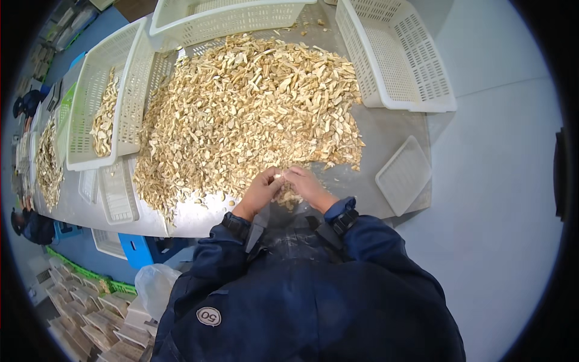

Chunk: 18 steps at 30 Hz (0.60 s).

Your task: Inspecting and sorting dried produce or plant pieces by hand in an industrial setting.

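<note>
A broad heap of pale, dried, sliced pieces point(253, 108), perhaps root or mushroom, covers much of the metal table point(362, 188) before me. At its near edge, my left hand point(261, 192) and my right hand point(310, 186) meet fingertip to fingertip. Between them they pinch a small pale piece point(278, 176), mostly hidden by the fingers. Just below the fingers lies a small cluster of pieces point(288, 199), close to the table's front edge. Dark bands circle both of my sleeves near the wrists.
White perforated baskets stand around the heap: one at the right point(407, 59), one at the back point(226, 20), and one at the left point(131, 95) holding slices. Shallow white trays lie right point(404, 176) and left point(118, 192). A blue stool point(138, 251) sits below; two people work far left.
</note>
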Each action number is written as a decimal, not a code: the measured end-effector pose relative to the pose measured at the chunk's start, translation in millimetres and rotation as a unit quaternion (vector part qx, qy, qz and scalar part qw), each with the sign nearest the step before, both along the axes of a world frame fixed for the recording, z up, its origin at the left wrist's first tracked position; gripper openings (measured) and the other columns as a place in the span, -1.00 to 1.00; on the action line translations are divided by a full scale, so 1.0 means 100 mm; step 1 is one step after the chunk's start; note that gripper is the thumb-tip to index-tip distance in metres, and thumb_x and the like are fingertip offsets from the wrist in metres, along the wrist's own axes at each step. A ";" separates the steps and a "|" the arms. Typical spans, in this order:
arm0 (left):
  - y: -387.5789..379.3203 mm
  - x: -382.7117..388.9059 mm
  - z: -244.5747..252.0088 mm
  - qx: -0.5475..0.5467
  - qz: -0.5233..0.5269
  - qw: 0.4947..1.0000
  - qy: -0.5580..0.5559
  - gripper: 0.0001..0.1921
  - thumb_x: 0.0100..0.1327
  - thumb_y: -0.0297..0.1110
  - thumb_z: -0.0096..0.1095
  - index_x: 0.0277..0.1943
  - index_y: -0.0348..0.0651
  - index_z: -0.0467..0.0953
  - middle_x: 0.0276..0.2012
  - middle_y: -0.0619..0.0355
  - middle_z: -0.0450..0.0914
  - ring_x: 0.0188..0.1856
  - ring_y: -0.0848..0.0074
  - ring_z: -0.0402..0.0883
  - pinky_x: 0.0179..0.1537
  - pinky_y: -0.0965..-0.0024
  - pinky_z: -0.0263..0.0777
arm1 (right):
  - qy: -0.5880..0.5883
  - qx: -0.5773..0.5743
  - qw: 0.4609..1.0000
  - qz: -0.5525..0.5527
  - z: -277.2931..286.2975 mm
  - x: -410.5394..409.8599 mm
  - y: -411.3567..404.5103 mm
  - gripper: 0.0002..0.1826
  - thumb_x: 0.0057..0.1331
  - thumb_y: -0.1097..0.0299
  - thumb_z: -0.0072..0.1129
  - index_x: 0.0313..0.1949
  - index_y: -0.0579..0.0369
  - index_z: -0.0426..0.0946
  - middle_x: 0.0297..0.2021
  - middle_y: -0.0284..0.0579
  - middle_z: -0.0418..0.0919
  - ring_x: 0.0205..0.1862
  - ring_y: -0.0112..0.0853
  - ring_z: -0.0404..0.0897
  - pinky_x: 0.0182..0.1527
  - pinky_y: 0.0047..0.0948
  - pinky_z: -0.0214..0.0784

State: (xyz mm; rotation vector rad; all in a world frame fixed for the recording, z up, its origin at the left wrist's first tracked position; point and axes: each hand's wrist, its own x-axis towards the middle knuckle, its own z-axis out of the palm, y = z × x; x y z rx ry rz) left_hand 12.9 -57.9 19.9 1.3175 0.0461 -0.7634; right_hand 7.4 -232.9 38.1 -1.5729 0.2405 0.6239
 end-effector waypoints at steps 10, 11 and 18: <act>0.08 0.05 -0.04 0.191 0.037 0.980 0.033 -0.65 0.44 -0.11 0.10 -0.24 -0.25 0.62 -0.56 0.21 0.57 -0.48 0.58 0.55 -0.39 0.48 0.44 | -0.252 -0.519 0.813 0.080 -0.24 0.10 -0.56 -0.55 0.32 0.21 0.14 0.15 0.07 0.38 0.13 -0.01 0.42 0.10 -0.07 0.48 0.09 -0.14 0.40; 0.11 0.03 -0.08 0.193 0.039 0.980 0.034 -0.65 0.44 -0.11 0.10 -0.24 -0.25 0.62 -0.56 0.21 0.57 -0.48 0.58 0.55 -0.39 0.48 0.44 | -0.210 -0.513 0.826 0.103 -0.26 0.08 -0.56 -0.58 0.31 0.26 0.14 0.13 0.07 0.37 0.07 0.01 0.45 0.07 -0.05 0.50 0.06 -0.12 0.41; -0.21 -0.04 -0.01 0.407 -0.042 0.853 -0.324 -0.66 0.17 -0.28 0.31 0.04 0.08 0.58 -0.05 0.00 0.51 -0.05 0.16 0.54 -0.09 0.17 0.51 | -0.215 -0.444 0.844 0.212 -0.45 -0.04 -0.44 -0.80 0.37 0.29 0.02 -0.09 0.06 0.42 -0.16 0.04 0.55 -0.11 0.02 0.57 -0.09 -0.05 0.44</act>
